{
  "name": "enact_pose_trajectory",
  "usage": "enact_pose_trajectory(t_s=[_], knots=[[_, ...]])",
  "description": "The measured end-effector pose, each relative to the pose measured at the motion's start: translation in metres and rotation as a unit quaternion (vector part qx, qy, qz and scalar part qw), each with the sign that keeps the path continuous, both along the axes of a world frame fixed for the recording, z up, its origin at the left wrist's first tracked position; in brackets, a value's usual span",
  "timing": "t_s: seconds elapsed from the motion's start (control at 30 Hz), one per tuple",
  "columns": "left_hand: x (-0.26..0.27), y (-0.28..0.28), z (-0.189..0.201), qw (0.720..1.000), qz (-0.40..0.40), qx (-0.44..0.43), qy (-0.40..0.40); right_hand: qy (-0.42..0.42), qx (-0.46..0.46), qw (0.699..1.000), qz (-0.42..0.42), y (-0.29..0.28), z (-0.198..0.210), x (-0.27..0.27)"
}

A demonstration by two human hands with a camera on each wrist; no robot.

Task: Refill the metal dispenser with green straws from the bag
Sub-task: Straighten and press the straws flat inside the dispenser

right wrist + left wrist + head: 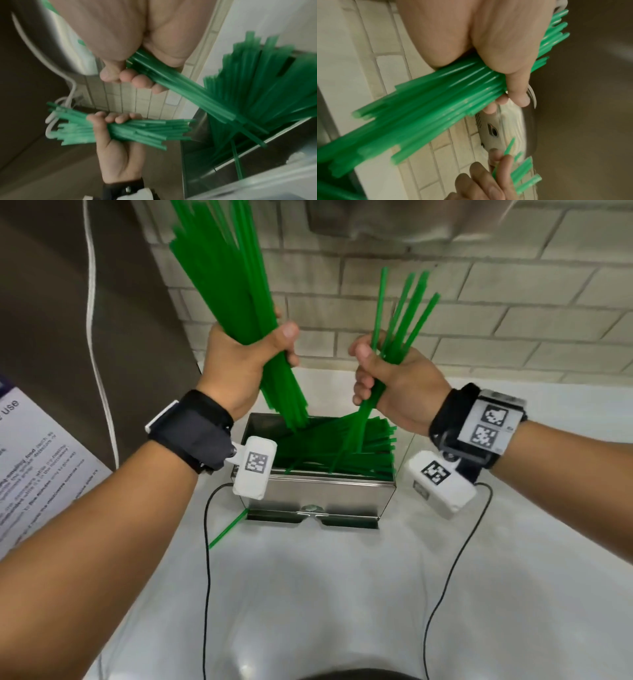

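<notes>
An open metal dispenser [322, 494] stands on the white counter, holding a tangle of green straws [346, 446]. My left hand [246, 361] grips a thick bundle of green straws [226, 268] upright above the box's left side; their lower ends reach its opening. My right hand [387, 378] grips a smaller bunch of straws [400, 313] above the right side, lower ends among the straws inside. The left wrist view shows the thick bundle [419, 115]; the right wrist view shows the smaller bunch [180, 83] slanting into the dispenser [223, 166]. No bag is in view.
One loose straw [227, 527] lies on the white counter [308, 594] at the dispenser's front left corner. A tiled wall [479, 302] rises behind. A dark panel with a white cord [99, 371] and a printed notice [30, 460] stand on the left.
</notes>
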State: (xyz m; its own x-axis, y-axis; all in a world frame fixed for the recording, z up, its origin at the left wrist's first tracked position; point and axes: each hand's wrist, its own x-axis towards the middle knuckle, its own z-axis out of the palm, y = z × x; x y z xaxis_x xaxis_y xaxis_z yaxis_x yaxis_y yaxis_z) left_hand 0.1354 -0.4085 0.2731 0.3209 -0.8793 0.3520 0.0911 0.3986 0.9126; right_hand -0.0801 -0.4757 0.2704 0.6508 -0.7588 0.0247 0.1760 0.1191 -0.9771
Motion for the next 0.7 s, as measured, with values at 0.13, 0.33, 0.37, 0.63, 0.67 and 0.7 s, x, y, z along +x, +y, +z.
enact_pose_trajectory(t_s=[0.13,0.33,0.37,0.63,0.67,0.7], knots=[[0.017,0.002,-0.009,0.998,0.043,0.048,-0.012,0.101,0.000,0.992,0.076,0.013,-0.006,0.026],[0.031,0.013,-0.018,0.996,0.065,0.066,-0.001,0.426,-0.256,0.837,0.230,0.024,-0.032,0.047],[0.033,0.014,-0.018,0.995,0.070,0.066,0.006,0.441,-0.257,0.828,0.232,0.025,-0.034,0.050],[0.047,0.021,-0.006,0.997,0.070,0.038,0.023,0.579,-0.327,0.681,0.307,0.028,-0.045,0.062],[0.048,0.021,-0.004,0.997,0.068,0.033,0.020,0.601,-0.340,0.646,0.325,0.027,-0.043,0.063],[0.049,0.021,-0.001,0.997,0.068,0.029,0.013,0.617,-0.354,0.613,0.344,0.025,-0.040,0.063]])
